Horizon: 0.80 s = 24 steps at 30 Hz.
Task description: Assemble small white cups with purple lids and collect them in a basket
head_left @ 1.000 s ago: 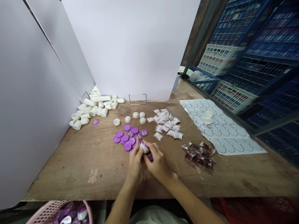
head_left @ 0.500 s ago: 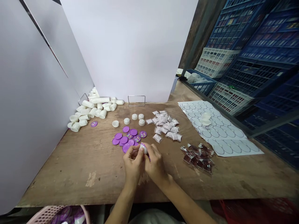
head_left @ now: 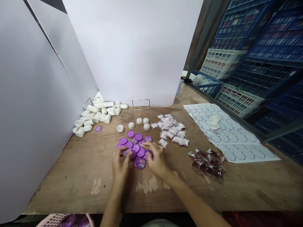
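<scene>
On the worn wooden table [head_left: 71, 176], both hands [head_left: 121, 165] finger flat round purple lids [head_left: 136, 146]

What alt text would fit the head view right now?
Two bare hands, left hand and right hand, rest on a cluster of purple lids on a worn wooden table. White caps, small white packets and dark red packets lie around them.

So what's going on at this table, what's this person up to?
A person sits at a wooden table with both hands down among a cluster of purple discs. The left hand seems to grip a small white and purple piece, though blur hides detail; the right hand reaches over the discs. Around them lie white caps, small clear packets, dark red packets and sticker sheets.
</scene>
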Each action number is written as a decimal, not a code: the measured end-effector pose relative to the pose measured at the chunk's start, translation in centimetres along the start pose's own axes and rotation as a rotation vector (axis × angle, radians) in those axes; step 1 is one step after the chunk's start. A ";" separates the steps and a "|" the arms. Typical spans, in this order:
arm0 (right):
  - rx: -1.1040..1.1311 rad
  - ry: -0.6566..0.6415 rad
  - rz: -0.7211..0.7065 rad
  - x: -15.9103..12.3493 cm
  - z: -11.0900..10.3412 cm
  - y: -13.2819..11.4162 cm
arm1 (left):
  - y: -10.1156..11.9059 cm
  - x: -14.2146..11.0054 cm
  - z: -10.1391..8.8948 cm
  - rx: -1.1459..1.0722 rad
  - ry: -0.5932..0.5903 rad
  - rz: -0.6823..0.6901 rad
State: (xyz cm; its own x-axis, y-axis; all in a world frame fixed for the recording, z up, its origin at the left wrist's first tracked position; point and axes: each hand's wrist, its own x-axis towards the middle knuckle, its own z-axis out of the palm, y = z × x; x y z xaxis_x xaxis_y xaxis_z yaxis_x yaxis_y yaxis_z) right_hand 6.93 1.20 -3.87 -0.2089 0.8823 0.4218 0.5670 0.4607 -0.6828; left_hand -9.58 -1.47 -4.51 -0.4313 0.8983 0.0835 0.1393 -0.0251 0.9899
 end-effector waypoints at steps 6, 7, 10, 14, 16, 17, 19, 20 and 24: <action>-0.303 -0.055 0.195 8.0 0.5 5.4 | -3.2 2.3 -4.9 0.399 0.169 -0.082; -0.311 -0.067 0.205 9.4 0.7 6.0 | -3.2 2.2 -5.1 0.439 0.183 -0.075; -0.288 -0.096 0.215 12.1 1.3 6.3 | -1.9 1.6 -4.4 0.579 0.279 0.091; -0.088 -0.066 0.300 10.7 1.9 3.5 | 0.7 0.4 -1.3 0.400 0.145 0.314; 0.284 -0.179 0.374 8.2 2.1 1.7 | 1.6 0.0 0.7 0.228 -0.022 0.319; 0.469 -0.250 0.394 6.9 2.1 1.1 | 1.9 -0.1 1.7 0.163 -0.089 0.310; 0.609 -0.341 0.427 4.5 1.4 0.8 | 2.2 -0.3 3.5 0.061 -0.162 0.278; 0.529 -0.323 0.455 3.6 0.7 1.3 | 2.2 -0.3 4.2 0.015 -0.170 0.245; -0.237 -0.085 0.546 2.5 -2.9 5.1 | 1.7 -0.6 6.3 -0.172 -0.156 -0.021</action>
State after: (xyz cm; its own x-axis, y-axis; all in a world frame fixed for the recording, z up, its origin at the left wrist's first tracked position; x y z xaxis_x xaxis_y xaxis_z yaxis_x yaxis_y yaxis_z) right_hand 11.66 5.46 -4.58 0.1051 0.9944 -0.0081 0.7703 -0.0866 -0.6318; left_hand -3.44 0.72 -3.56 -0.2873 0.9561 0.0576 -0.0274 -0.0683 0.9973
